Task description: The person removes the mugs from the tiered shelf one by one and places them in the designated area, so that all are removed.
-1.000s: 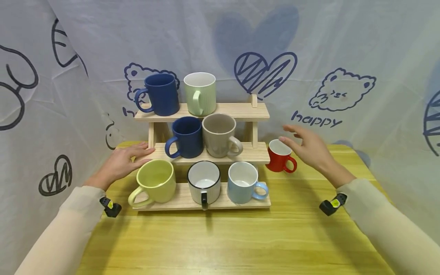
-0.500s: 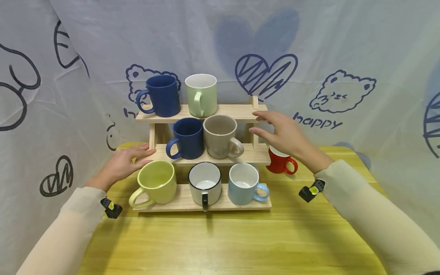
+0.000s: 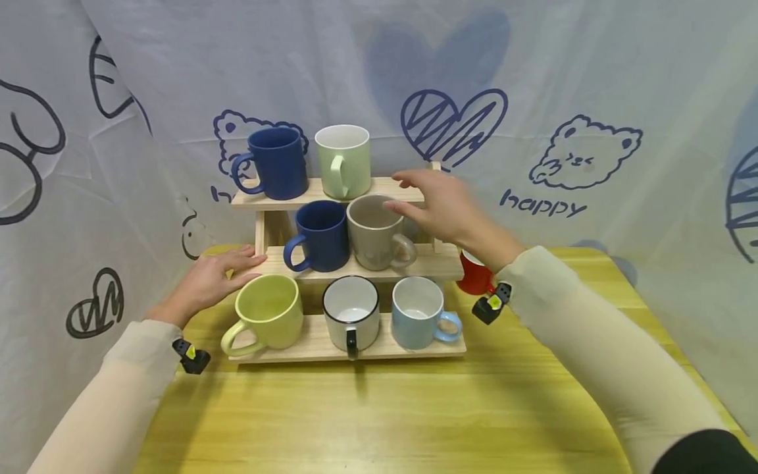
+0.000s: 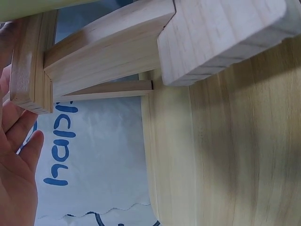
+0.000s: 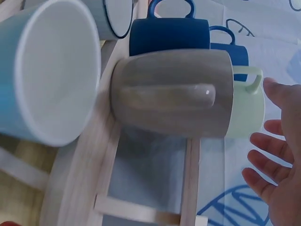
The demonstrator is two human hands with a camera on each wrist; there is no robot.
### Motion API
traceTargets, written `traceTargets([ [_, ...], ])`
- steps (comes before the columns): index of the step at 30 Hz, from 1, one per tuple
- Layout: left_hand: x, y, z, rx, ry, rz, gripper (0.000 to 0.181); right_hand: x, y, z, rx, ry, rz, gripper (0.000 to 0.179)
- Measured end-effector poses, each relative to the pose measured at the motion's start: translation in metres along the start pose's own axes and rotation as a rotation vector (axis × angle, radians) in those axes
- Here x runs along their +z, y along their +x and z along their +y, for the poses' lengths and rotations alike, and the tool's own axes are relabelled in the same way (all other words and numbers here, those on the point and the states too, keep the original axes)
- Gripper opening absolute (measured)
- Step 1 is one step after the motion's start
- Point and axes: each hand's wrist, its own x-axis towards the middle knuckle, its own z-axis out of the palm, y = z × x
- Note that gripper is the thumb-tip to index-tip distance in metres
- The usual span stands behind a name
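In the head view my left hand (image 3: 213, 280) rests on the left end of the middle shelf of a three-tier wooden rack (image 3: 435, 263), its fingers extended. The left wrist view shows the left fingers (image 4: 30, 150) by that shelf's end. My right hand (image 3: 447, 207) hovers over the taupe mug (image 3: 376, 240), thumb and fingers apart, holding nothing. A pale green ribbed mug (image 3: 345, 161) stands on the top shelf just left of its fingertips; in the right wrist view a gap shows between them. A dark blue mug (image 3: 277, 164) stands beside the green one.
Another dark blue mug (image 3: 324, 240) touches the taupe one. On the bottom shelf stand a yellow-green mug (image 3: 278, 322), a white black-rimmed mug (image 3: 361, 332) and a light blue mug (image 3: 414, 322). A red mug (image 3: 472, 278), partly hidden by the right arm, sits on the table (image 3: 391, 421).
My right hand has moved left from above the red mug, past the rack's right end, to over the taupe mug near the green one. The left hand and the mugs have stayed put.
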Motion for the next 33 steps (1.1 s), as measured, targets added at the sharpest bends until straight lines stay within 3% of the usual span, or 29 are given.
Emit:
traceTargets([
  [11,0.001,0.0,-0.004,0.021,0.003,0.031,0.041,0.012,0.033,-0.027,0.017,0.037,0.05,0.05],
  [23,-0.001,0.001,-0.002,0.012,0.012,0.021,0.043,0.019,0.062,-0.05,0.049,-0.104,0.04,0.043],
  [33,0.002,0.001,-0.001,0.022,0.006,0.032,0.042,0.027,0.071,-0.063,0.134,-0.213,0.066,0.044],
])
